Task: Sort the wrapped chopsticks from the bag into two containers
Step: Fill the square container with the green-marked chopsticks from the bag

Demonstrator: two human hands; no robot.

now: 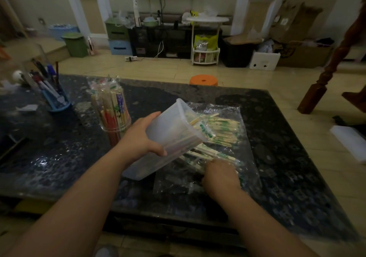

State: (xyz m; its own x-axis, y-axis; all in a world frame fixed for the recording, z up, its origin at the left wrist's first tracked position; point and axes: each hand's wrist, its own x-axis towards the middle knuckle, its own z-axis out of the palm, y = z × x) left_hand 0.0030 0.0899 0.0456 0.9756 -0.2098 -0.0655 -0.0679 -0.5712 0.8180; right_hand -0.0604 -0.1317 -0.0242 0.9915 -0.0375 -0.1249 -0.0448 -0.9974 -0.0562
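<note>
The tall translucent container (168, 139) is held off the dark stone table (287, 157), tilted well over; its long axis runs from the base, low and near the person, up to the open mouth, which points away and to the right, above the clear plastic bag (247, 147); a few stick ends show at the mouth.

The left hand (145, 138) grips this container round its middle; the thumb is curled across the near wall, the other fingers wrap the far wall, and the palm lies against the side.

The bag lies flat on the table, right of centre; the wrapped chopsticks (223, 130) inside it, pale with green print, lie in loose bundles with their long axes running roughly left to right across the table, slightly fanned.

The right hand (219, 174) rests on the near part of the bag, back upward, knuckles toward the container's base; the fingers are bent down onto the sticks, but blur and the container's wall hide them, so whether they pinch anything cannot be told.

The second container, a round clear cup (113, 122), stands upright just left of the left hand, apart from the bag; it is packed with wrapped chopsticks standing on end, leaning slightly outward.

A blue pen holder (57, 100) stands further left; an orange stool (203, 80) stands beyond the far edge.
</note>
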